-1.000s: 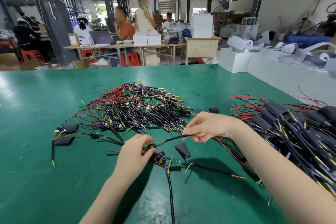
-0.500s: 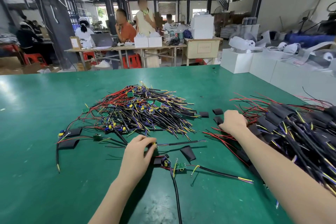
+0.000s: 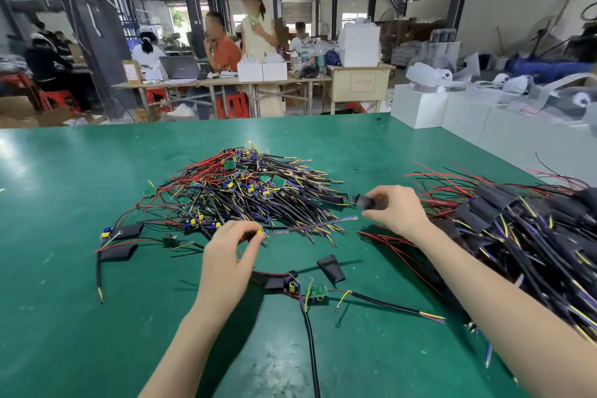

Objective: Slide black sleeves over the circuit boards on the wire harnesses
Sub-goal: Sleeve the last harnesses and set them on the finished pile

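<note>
My left hand pinches one wire harness near its board end; the thin cable sticks out to the right, just above the table. My right hand holds a black sleeve between thumb and fingers, a little above and right of that cable's free tip. The board in my left fingers is mostly hidden. A big pile of bare harnesses with small green boards lies behind my hands. Another harness with a green circuit board lies in front, next to a loose black sleeve.
A heap of sleeved harnesses fills the right side of the green table. Two harnesses with sleeves lie at the left. White boxes stand past the table's right edge. People sit and stand at tables in the background.
My right hand let go of the cable, reached to the loose sleeves by the right heap, and came back holding a black sleeve. My left hand lifted the harness slightly.
</note>
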Tool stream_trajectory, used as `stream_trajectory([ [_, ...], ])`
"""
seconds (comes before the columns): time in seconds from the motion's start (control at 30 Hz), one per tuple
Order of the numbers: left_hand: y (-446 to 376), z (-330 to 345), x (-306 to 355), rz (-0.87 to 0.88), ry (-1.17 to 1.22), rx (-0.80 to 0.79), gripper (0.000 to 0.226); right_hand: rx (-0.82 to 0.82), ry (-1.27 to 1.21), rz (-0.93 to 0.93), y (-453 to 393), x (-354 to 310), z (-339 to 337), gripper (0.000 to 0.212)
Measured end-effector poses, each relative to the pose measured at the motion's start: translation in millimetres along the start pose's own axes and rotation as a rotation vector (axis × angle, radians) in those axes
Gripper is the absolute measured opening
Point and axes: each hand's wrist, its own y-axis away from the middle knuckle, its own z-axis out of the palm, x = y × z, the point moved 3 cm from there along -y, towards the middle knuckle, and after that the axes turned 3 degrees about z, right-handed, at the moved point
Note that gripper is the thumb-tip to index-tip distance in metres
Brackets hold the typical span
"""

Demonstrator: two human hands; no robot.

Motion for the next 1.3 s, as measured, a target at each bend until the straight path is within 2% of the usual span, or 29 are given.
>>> stream_trajectory([
  [0.17, 1, -2, 3, 0.023, -0.021, 0.044, 0.007, 0.036, 0.04, -0.172, 25, -11, -3, 0.02],
  [0.27, 2, 0, 2, 0.021, -0.02, 0.043, 0.005, -0.028, -0.026, -0.215, 33, -13, -4, 0.02],
  [0.43, 4, 0, -1, 0.012, -0.023, 0.052, 0.006, -0.029, -0.184, -0.308, 40, -21, -9, 0.023],
  [0.63, 3, -1, -9, -0.009, -0.059, 0.06, 0.008, -0.027, -0.369, -0.306, 47, -23, -13, 0.023],
  [0.87, 5, 0, -12, -0.029, -0.074, 0.048, 0.008, -0.081, -0.393, -0.326, 53, -21, -17, 0.024],
  [0.97, 4, 0, -10, -0.005, -0.073, 0.033, 0.007, -0.08, -0.269, -0.377, 56, -25, -20, 0.022],
  [1.1, 6, 2, 0, 0.086, -0.081, -0.035, 0.006, 0.055, 0.297, -0.497, 61, -36, -25, 0.02],
  [1.17, 7, 3, 7, 0.116, -0.072, -0.067, 0.007, 0.042, 0.472, -0.564, 64, -44, -21, 0.016],
  [1.3, 5, 3, 12, 0.09, 0.0, -0.066, 0.008, 0.005, 0.563, -0.472, 68, -42, -15, 0.022],
])
